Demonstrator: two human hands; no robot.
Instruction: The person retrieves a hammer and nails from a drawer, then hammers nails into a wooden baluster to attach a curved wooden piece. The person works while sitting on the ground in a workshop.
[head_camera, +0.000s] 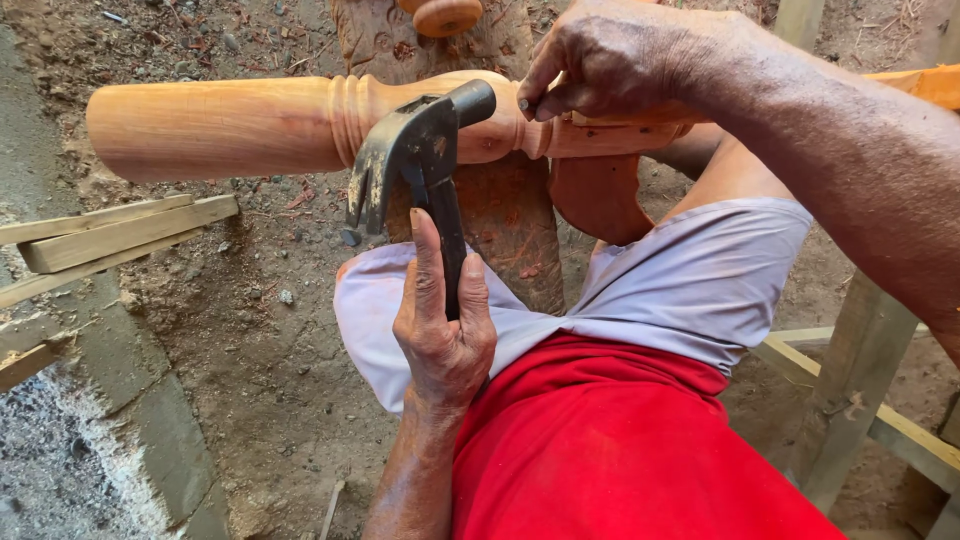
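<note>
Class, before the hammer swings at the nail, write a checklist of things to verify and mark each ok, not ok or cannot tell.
1. Left hand grips the hammer handle: ok.
2. Right hand pinches the nail against the turned wooden leg: ok.
3. Nail upright: cannot tell, mostly hidden.
4. Fingers clear of the strike: not ok, they surround the nail.
5. Leg rests on the stump: ok.

hammer before turned leg, slats left on ground
</note>
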